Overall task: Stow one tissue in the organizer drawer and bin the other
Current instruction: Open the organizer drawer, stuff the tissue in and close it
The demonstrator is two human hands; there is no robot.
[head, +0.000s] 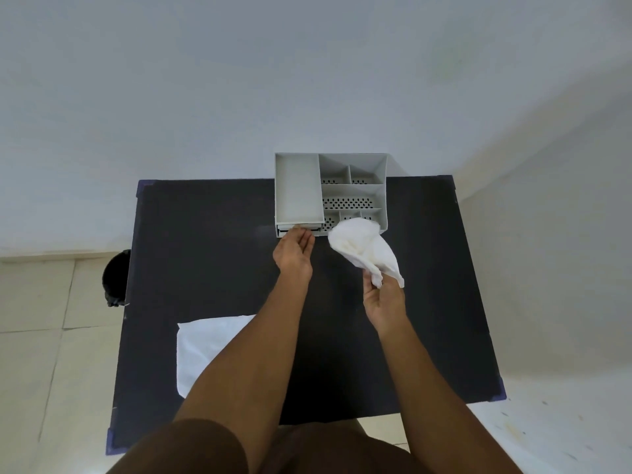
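A grey organizer with several open compartments stands at the far edge of the black table. Its drawer front shows low at the front left. My left hand reaches to that drawer front, fingertips touching its handle; whether they grip it I cannot tell. My right hand is shut on a crumpled white tissue, held up just in front of the organizer's right half. A second white tissue lies flat at the near left of the table, partly hidden by my left forearm.
A black bin stands on the tiled floor just left of the table. White walls rise behind and to the right of the table. The table's right half is bare black surface.
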